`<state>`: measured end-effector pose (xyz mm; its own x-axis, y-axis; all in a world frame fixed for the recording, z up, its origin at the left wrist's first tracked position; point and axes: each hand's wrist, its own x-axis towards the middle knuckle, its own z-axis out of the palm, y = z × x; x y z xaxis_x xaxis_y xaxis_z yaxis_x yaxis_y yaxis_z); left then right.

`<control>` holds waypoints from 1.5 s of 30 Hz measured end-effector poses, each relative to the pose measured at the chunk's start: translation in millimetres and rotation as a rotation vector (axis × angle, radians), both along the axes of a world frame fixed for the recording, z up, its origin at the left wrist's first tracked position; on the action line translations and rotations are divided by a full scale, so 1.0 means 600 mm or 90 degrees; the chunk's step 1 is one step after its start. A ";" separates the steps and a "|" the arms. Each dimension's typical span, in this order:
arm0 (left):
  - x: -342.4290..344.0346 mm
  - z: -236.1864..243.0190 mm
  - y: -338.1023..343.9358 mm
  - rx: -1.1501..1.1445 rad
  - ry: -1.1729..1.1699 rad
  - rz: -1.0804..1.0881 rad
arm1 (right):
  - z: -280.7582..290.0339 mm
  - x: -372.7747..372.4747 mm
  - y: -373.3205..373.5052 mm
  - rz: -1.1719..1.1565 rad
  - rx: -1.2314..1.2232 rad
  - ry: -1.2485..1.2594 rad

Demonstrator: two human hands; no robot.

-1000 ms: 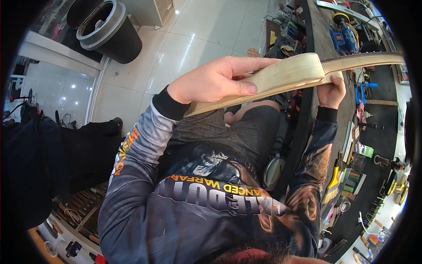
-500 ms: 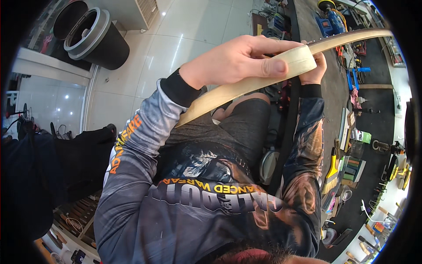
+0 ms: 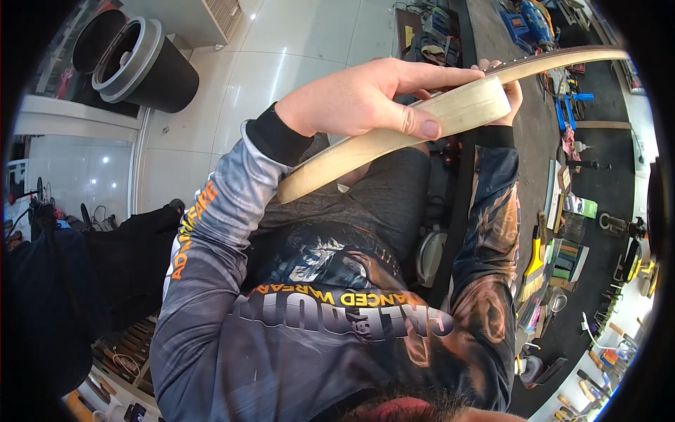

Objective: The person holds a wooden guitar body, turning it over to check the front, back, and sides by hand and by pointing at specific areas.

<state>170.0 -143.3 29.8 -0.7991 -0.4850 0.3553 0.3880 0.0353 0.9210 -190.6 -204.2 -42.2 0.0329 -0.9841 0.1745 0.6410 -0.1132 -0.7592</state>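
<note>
At the far left stood a black round bin with a wide grey rim [image 3: 172, 77], its lid tipped up, on the pale glossy tiled floor [image 3: 281, 67]. Right of it, the left hand [image 3: 369, 98] was clamped on a pale, bare-wood, guitar-like instrument [image 3: 471, 109], thumb pressed to the near face and fingers laid over the far side. The instrument hung over the lap, slanting from just beside the left cuff at near left to the far right, where its slim neck [image 3: 562, 60] with a dark edge strip ran across the view of the dark workbench [image 3: 529, 158]. Further right, at the root of the neck, the right hand [image 3: 514, 105] was half hidden; skin showed on both sides of the wood, so it appeared closed around the neck, though how firmly I could not tell. On the bench lay a blue frame-like tool [image 3: 562, 116] and, nearer, a yellow-handled brush [image 3: 534, 260].

The main risk, I judged, was the long neck knocking the tools beyond it if the wrists turned, or the smooth body slipping if the left thumb eased off; a dent in the bare wood could follow.

Counted, there were two hands, one instrument with one neck, one bin, one blue tool and one yellow-handled brush; the small tools [image 3: 619, 292] at the right rim were too crowded to count
</note>
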 end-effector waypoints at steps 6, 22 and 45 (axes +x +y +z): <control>0.004 0.003 -0.002 -0.024 0.008 -0.025 | -0.017 -0.020 -0.012 -0.025 0.014 -0.013; 0.013 -0.012 -0.020 -0.202 -0.026 -0.057 | -0.019 -0.031 -0.016 0.085 0.014 -0.090; 0.109 -0.079 0.061 0.143 -0.082 -0.043 | -0.014 -0.033 -0.010 -0.010 0.030 -0.025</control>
